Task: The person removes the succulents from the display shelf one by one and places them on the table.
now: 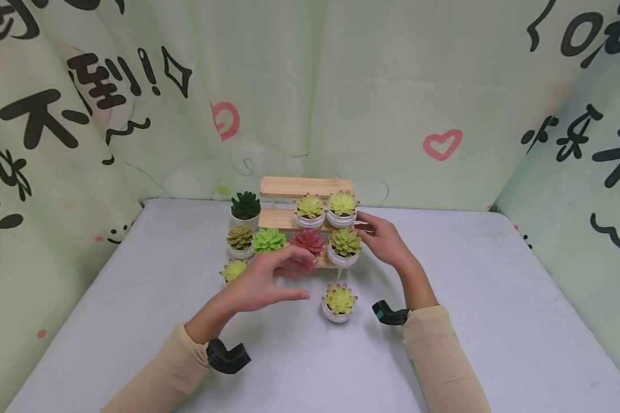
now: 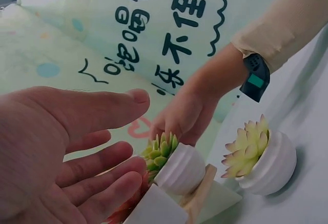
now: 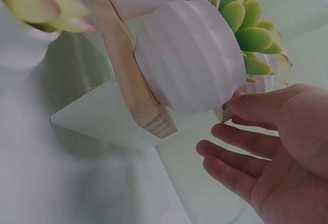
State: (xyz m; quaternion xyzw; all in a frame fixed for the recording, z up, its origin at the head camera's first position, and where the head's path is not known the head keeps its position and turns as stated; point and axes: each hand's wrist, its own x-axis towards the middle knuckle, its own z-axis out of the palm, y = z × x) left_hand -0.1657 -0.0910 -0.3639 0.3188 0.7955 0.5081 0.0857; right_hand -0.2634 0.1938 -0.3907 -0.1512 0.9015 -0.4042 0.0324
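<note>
Succulents (image 1: 345, 242) on shelf (image 1: 307, 186), white table (image 1: 496, 298), green curtain (image 1: 382, 115), left grip (image 1: 263, 279) unclenched, right grip (image 1: 384, 241) likewise

- The green succulent (image 1: 345, 243) stands upright in its ribbed white pot, at the right end of the wooden shelf's (image 1: 307, 187) lowest board.
- The red succulent (image 1: 307, 241) sits just left of it.
- The pink-tipped yellow succulent (image 1: 339, 299), white-potted, stands upright before the shelf.

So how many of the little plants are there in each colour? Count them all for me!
Red plant: 1
Dark green plant: 1
Bright green plant: 1
Yellowish or olive plants: 6
Total in view: 9
</note>
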